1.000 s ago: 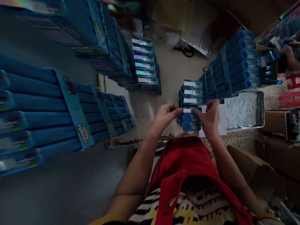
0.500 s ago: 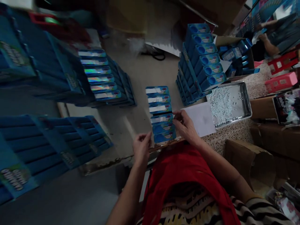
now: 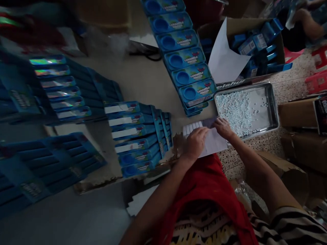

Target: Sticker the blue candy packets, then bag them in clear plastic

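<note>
A sheet of white labels (image 3: 214,144) lies in front of me at the table's edge, partly curled, with a row of narrow white strips (image 3: 192,127) at its left end. My left hand (image 3: 195,141) is over the sheet, thumb and fingers pinched together at its surface; what is between the fingertips is hidden. The sheet's far right part is held in the closed fingers of my right hand (image 3: 223,128). Left of my hands stand blue boxes (image 3: 138,156) in stacked rows. White strips cover part of the upper box ends; the lowest two ends show blue circles without strips.
More blue boxes (image 3: 189,61) stand beyond my hands, with others at the left (image 3: 63,88). A metal tray (image 3: 273,112) of small pale beads is at the right. Behind it, a carton (image 3: 278,51) holds blue packs. Another person's hand (image 3: 304,22) shows at the top right.
Both hands have moved right, from the blue boxes to the label sheet. The view has shifted right. One more box end beside me now shows a bright white strip.
</note>
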`<state>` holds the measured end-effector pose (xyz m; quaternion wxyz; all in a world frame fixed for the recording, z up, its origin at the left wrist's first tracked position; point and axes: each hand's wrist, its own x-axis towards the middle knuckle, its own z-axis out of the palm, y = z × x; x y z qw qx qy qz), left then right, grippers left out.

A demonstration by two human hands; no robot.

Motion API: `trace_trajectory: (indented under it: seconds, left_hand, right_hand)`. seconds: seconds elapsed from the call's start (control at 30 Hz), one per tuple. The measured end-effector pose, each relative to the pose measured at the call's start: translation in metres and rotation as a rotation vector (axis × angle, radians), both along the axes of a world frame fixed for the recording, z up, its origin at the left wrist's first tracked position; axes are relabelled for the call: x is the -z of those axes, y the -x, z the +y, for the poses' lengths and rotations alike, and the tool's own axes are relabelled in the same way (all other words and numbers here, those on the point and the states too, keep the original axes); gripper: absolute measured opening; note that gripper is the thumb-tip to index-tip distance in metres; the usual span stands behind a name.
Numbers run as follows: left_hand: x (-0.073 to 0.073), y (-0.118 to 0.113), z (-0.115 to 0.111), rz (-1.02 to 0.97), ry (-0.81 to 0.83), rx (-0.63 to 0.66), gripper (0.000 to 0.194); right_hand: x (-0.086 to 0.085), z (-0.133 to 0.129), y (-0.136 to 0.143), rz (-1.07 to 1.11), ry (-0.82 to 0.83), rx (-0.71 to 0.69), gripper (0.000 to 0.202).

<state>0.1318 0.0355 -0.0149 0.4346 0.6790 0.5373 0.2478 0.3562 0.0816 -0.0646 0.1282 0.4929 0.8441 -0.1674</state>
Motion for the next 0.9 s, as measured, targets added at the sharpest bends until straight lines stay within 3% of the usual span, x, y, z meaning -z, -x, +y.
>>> trace_trajectory:
  seconds: [0.1,0.2,0.3,0.37,0.47,0.6,0.73,0.9]
  left_hand:
    - [0.017,-0.013,0.03,0.214,0.008,0.113,0.036]
    - [0.045,-0.014,0.043,0.451,0.189,0.15,0.046]
    - [0.068,-0.002,0.048,0.395,0.485,0.219,0.039]
    - [0.077,0.008,0.047,0.28,0.569,0.193,0.03]
    - [0.08,0.018,0.044,0.274,0.543,0.077,0.029]
    - [0.076,0.02,0.039,0.232,0.525,0.079,0.031]
    - [0.077,0.021,0.04,0.173,0.518,0.048,0.029]
    - [0.084,0.027,0.042,0.005,0.639,-0.008,0.032]
  right_hand:
    - [0.002,-0.037,-0.013,0.023,-0.023,-0.038,0.036]
    - [0.004,-0.057,-0.02,0.042,-0.045,0.021,0.035]
    - [0.006,-0.06,-0.022,0.025,-0.043,0.097,0.034]
    - [0.004,-0.058,-0.019,0.022,-0.008,0.115,0.03]
    - [-0.005,-0.053,-0.006,0.067,0.065,0.157,0.039]
    - [-0.014,-0.04,0.026,0.161,0.036,0.25,0.038]
    - [-0.002,-0.033,0.051,0.184,0.019,0.149,0.044]
    - [0.015,-0.055,0.047,0.187,-0.009,0.049,0.051]
